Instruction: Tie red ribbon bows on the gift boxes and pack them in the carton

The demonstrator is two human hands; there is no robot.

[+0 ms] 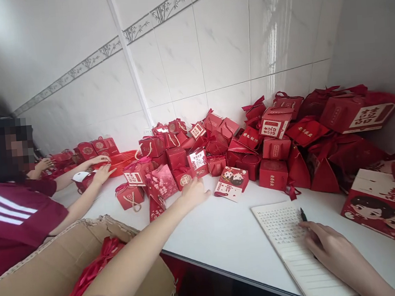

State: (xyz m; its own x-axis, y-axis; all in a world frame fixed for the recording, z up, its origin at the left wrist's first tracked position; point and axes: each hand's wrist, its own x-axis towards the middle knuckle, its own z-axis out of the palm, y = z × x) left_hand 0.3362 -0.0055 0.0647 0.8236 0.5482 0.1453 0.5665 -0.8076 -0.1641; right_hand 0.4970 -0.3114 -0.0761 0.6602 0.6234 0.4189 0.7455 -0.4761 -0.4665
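My right hand (332, 251) rests on an open lined notebook (280, 237) with handwriting on its upper part. A black pen (303, 214) is gripped in it, the tip pointing up and away from me. Across the table reaches my left hand (193, 195), thumb apart from the fingers and nothing seen in it. Just beyond its fingertips stands a small red and white gift box (197, 162); whether they touch, I cannot tell. To its right lies a gift box with cartoon faces (232, 182). A pink-red patterned gift box (162, 181) stands to its left.
Red gift boxes (276, 148) are piled along the tiled wall. A large cartoon-face box (383, 206) stands at right. Below my left arm is a cardboard carton (65, 254) holding red ribboned items. At left, a person in a maroon shirt (22, 221) reaches toward an orange-red basket (123, 159).
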